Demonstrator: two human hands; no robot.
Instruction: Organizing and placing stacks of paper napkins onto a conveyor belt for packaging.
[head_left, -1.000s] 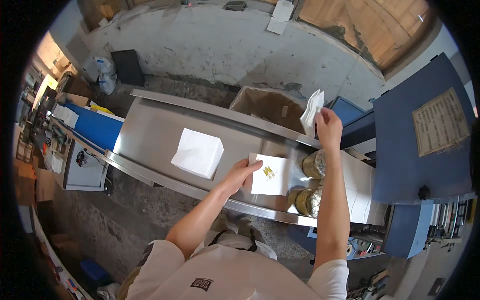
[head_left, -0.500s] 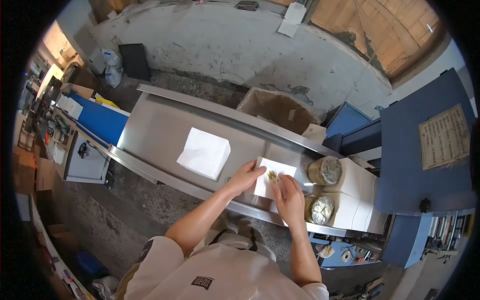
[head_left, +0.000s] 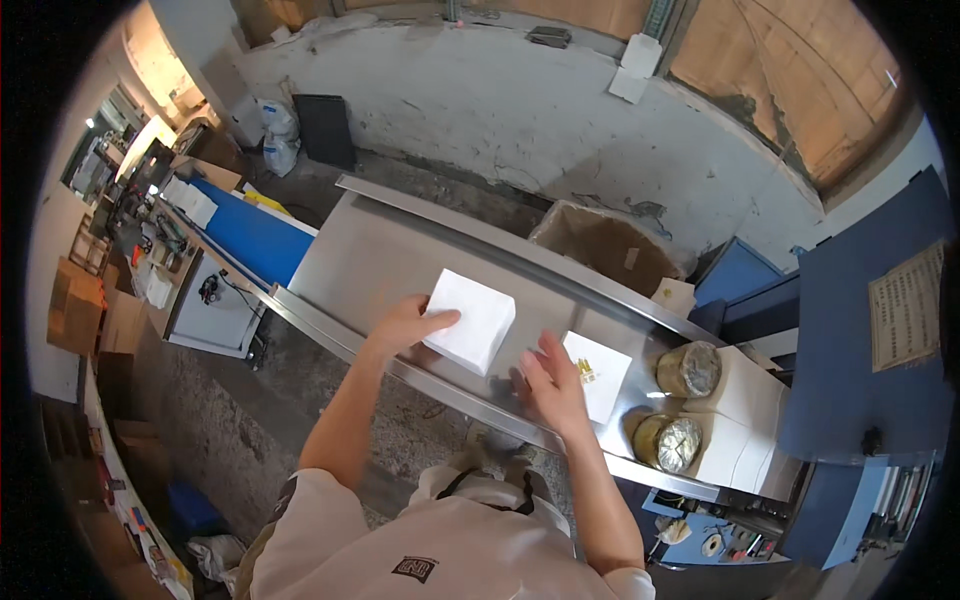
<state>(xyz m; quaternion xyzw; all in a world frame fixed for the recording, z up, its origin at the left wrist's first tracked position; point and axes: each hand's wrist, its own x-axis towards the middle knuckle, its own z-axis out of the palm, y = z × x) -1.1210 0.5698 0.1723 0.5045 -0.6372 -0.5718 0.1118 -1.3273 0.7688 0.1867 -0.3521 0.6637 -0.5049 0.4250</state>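
Observation:
My left hand [head_left: 405,325] is closed on the left edge of a white paper stack [head_left: 475,325], its thumb lying over the top. The other fingers are partly hidden along the stack's side. Between this stack and a smaller white paper piece [head_left: 603,395], my right hand [head_left: 553,385] hovers with its fingers apart and nothing in them; it is slightly blurred. On the smaller piece lie several small golden bits [head_left: 586,371], too small to make out. Both paper items rest on a long metal table [head_left: 370,250].
Two round, film-wrapped rolls [head_left: 688,369] stand right of the smaller paper. Tall white paper stacks [head_left: 745,390] sit behind them, beside a blue machine [head_left: 850,330]. A lined cardboard box [head_left: 600,240] is beyond the table's raised far rail. A blue surface [head_left: 250,230] adjoins the left end.
My left hand has moved left from the smaller paper onto the white stack. My right hand has let go of the golden bits and shifted left. The view has also swung.

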